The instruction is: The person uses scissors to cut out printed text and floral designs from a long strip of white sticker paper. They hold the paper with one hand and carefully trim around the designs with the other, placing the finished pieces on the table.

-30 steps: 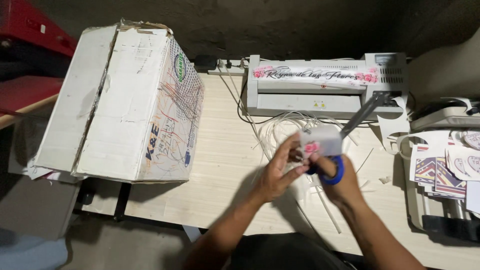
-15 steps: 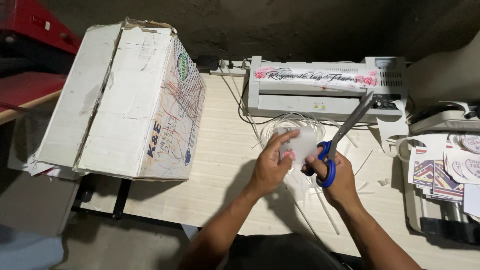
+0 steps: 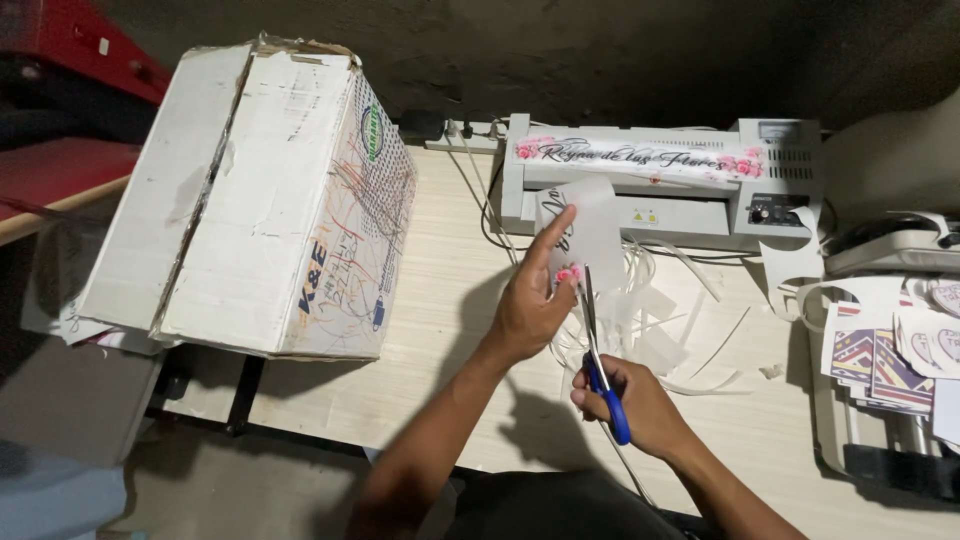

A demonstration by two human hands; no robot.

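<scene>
Our left hand [image 3: 528, 305] has swung the laminated sheet [image 3: 590, 228] upright since a moment ago, pinching its lower edge. Just below that pinch, our right hand [image 3: 640, 405] is closed through the blue-handled scissors [image 3: 598, 345], blades meeting the sheet above a heap of offcut strips [image 3: 660, 325].

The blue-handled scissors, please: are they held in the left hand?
No, the right hand grips the blue-handled scissors, while the left hand holds the laminated sheet.

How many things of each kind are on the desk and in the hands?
Cardboard box: 1
Laminating machine: 1
Scissors, in the right hand: 1
Clear laminated sheet, in the left hand: 1
Total: 4, leaving out the cut strips and printed cards, too piled to count.
</scene>
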